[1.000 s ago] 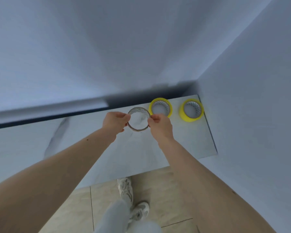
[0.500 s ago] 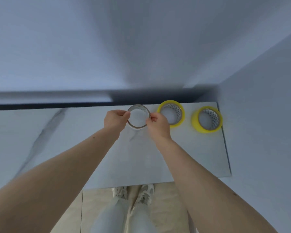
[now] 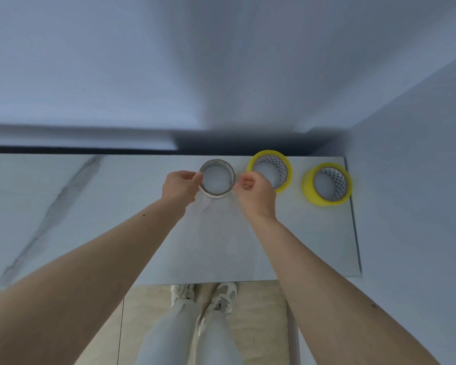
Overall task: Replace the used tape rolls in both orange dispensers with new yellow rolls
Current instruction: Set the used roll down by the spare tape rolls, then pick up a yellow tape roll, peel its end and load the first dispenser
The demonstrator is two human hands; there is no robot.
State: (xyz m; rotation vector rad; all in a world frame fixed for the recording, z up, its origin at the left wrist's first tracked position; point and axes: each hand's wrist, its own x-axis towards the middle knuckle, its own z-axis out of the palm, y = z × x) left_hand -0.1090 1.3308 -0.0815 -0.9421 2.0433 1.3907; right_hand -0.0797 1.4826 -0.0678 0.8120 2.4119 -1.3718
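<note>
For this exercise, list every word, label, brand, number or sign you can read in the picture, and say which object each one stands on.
There are none to quote.
Used tape roll: bare grey ring, no print visible.
Two yellow tape rolls: only a white lattice pattern inside the cores, no letters.
Table: grey veining, no markings.
Shoes: too blurred to tell any logo.

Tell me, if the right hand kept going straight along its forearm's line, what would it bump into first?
Probably the nearer yellow tape roll, lying just beyond the right hand. The thin grey used ring sits to its left, though depth is hard to judge here.
</note>
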